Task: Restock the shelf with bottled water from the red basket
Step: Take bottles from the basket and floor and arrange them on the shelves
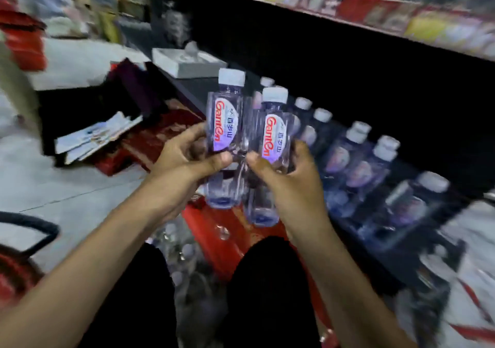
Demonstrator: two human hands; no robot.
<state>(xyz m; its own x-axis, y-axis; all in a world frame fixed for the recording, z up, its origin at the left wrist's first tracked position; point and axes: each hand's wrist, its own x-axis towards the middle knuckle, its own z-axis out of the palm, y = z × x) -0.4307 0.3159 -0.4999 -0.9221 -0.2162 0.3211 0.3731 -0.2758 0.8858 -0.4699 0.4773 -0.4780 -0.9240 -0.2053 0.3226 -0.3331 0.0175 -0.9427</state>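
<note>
**2 bottles up, 1 in each hand**

You hold 2 bottles of water just above the red basket. Your left hand is curled round the left bottle, with the thumb across the front below the label and the fingers wrapped behind. Your right hand grips the right bottle the same way, its thumb lying on the lower end of the label. Both bottles stand upright with their white caps on top, and the left one sits a little higher. They are side by side (the blur hides whether their sides actually touch).

The basket lies below your hands, between your knees. More bottles lie in it on the side nearer you, too blurred to count. To the right of the basket, a row of bottles stands on the dark lower shelf, caps up, running along its front edge. High above the basket, the upper shelf edge carries a red and yellow strip. Left of the basket a stack of papers rests on a dark box, and beyond the basket there is a white box.
</note>
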